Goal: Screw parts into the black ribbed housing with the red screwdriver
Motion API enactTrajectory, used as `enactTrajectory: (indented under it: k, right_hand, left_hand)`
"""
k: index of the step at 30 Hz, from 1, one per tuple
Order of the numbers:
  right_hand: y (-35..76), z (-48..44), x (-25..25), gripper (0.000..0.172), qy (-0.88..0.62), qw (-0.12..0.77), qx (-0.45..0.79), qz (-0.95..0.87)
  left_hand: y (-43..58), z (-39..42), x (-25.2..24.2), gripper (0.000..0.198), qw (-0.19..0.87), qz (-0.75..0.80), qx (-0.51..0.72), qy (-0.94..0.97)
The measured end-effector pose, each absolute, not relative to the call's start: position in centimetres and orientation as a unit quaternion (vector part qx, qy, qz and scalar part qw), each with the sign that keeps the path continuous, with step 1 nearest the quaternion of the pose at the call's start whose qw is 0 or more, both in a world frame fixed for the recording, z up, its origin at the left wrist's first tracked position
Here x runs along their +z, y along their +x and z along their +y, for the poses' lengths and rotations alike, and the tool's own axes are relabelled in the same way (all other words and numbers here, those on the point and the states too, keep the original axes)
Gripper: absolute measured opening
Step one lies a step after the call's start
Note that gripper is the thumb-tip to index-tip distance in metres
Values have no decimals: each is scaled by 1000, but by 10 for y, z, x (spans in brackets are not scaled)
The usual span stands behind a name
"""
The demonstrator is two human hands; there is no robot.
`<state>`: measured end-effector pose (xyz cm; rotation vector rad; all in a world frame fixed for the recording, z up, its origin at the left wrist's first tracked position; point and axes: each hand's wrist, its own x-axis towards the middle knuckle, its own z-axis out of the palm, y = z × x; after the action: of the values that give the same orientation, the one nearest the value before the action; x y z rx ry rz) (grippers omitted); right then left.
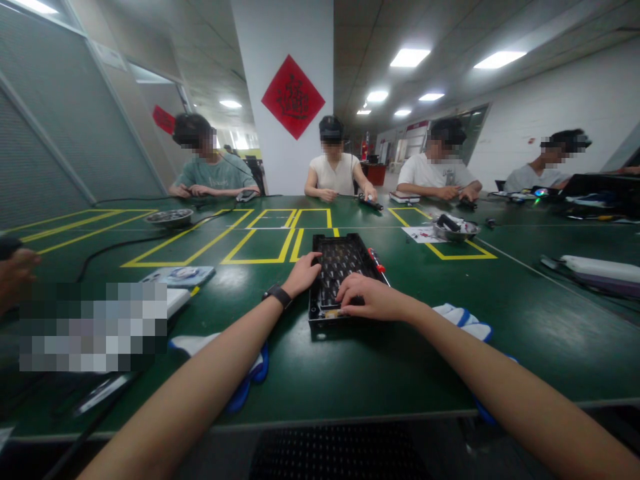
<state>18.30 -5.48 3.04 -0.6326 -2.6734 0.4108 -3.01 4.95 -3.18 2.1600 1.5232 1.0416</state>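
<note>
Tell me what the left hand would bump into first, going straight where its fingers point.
Probably the silver-tipped bits in the black case, just beyond the left hand. Depth is unclear, though: it might pass over them toward the red-handled screwdriver.

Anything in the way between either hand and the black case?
Nothing visible. The left hand touches the left rim of the black case, and the right hand is at its near end. The red-handled tool lies along the case's right side, between neither hand and the case.
</note>
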Motion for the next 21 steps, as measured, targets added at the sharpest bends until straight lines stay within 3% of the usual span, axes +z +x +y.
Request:
enactTrajectory:
  k: [11,19,21]
  right_hand:
    - [182,-56,30,24,-236,184,150,-942]
    - [195,-48,67,35,-369,406,204,-811]
    - [200,-45,86,35,-398,409,196,-798]
  left_hand:
    - [-32,51,-32,48,154,523,364,755]
    - [-28,53,-32,51,177,528,377,740]
    - [-26,56,-33,50,179,527,388,734]
